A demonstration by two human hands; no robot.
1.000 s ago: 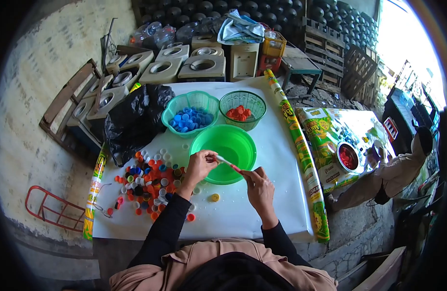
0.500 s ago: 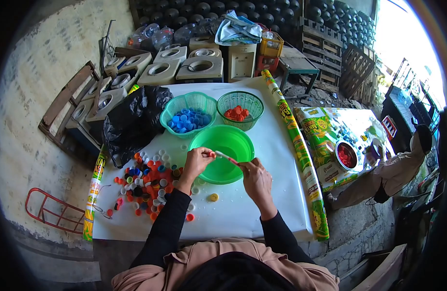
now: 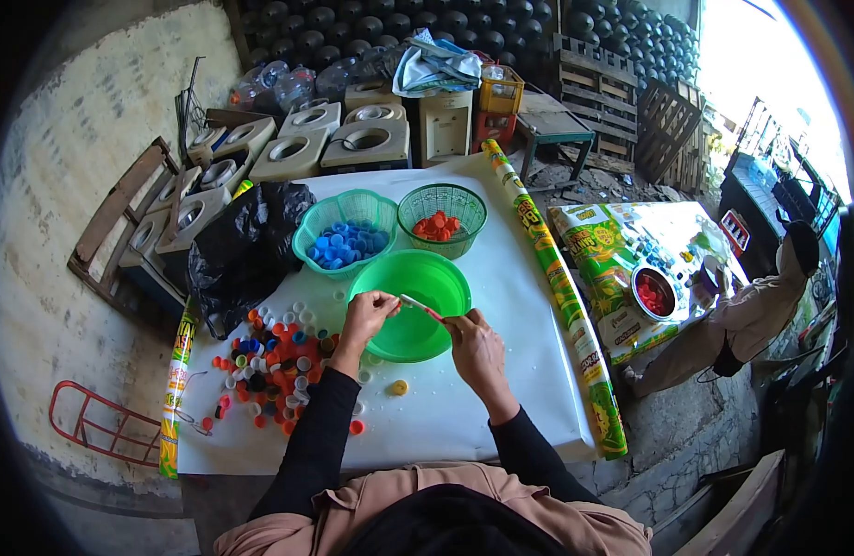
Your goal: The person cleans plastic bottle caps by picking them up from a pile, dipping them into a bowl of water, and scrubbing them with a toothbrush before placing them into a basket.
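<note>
My right hand [image 3: 478,350] grips a slim white-and-red tool [image 3: 420,307], which points left above the green basin [image 3: 438,280]. Close to the tool's white end, my left hand [image 3: 364,317] is closed in a pinch at the basin's left rim; I cannot tell what lies between its fingers. A pile of mixed bottle caps [image 3: 283,363] in red, white, blue and black spreads left of my left forearm. One yellow cap [image 3: 399,387] lies between my forearms. Behind the basin, a light green basket [image 3: 308,222] holds blue caps, and a darker green basket [image 3: 473,233] holds red ones.
A black plastic bag [image 3: 251,250] slumps at the table's back left. Rolled printed sheeting [image 3: 561,292] edges the white table [image 3: 529,380] on the right. Farther right, another person [image 3: 765,320] is at a second table [image 3: 621,338] with a pot of red pieces [image 3: 653,292].
The whole view has shifted slightly, with the table contents sitting a little more to the left. Both hands stay over the basin, the tool still in my right hand.
</note>
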